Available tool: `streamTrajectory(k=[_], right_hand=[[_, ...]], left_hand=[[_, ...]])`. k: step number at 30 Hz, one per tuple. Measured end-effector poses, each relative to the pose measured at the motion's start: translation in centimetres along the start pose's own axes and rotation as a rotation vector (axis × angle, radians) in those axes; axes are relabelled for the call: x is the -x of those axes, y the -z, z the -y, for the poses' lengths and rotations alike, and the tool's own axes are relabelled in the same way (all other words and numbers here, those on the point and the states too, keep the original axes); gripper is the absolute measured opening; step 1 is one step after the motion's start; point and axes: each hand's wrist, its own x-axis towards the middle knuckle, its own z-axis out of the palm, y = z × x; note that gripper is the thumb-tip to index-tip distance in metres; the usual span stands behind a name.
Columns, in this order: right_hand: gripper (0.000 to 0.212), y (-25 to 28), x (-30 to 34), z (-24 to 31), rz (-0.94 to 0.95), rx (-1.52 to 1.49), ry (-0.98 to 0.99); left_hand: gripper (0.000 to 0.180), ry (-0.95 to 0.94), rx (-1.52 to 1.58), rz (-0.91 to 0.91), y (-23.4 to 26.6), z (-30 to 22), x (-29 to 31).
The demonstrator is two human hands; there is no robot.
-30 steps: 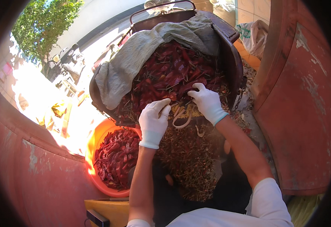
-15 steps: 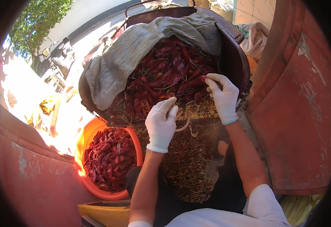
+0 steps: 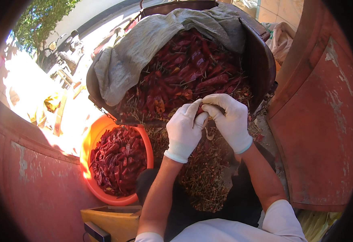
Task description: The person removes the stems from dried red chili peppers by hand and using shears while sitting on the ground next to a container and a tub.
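My two white-gloved hands meet just over the near edge of a dark metal cart (image 3: 265, 66) heaped with dried red chili peppers (image 3: 176, 72). Between the fingertips a bit of a red chili pepper (image 3: 200, 109) shows; the gloves hide most of it. My left hand (image 3: 185, 127) pinches it from the left. From the right, my right hand (image 3: 231, 121) grips it with thumb and bent fingers. A grey woven cloth (image 3: 124, 66) lies folded back over the heap's far and left sides. Below left stands an orange basin (image 3: 88, 177) full of red peppers (image 3: 120, 159).
Stems and debris (image 3: 204, 181) cover the ground between my knees. Red, paint-chipped metal panels (image 3: 313, 133) rise on both sides. A yellow wooden box (image 3: 112, 220) sits near my left arm. A chain (image 3: 106, 114) hangs at the cart's left corner.
My right hand has brought the pepper down and left from over the heap. My left hand has moved right to meet it, and both now hold it.
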Motion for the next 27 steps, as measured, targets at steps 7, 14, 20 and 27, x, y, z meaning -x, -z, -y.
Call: streamTrajectory(k=[7, 14, 20, 27], right_hand=[[0.011, -0.3, 0.8, 1.1, 0.128, -0.308, -0.498], [0.014, 1.7, -1.4, -2.6, -0.078, -0.848, -0.820], [0.040, 3.3, -1.1, -6.1, 0.038, 0.580, 0.126], [0.035, 1.9, -1.5, -8.5, 0.210, 0.818, 0.426]], left_hand=[[0.024, 0.101, 0.275, 0.040, 0.3, 1.3, 1.2], [0.025, 0.586, 1.227, 0.020, 1.9, 0.3, 1.3], [0.040, 0.658, 1.460, -0.002, 3.6, 1.6, 1.2], [0.036, 0.702, 1.324, 0.032, 3.6, 1.5, 1.3]])
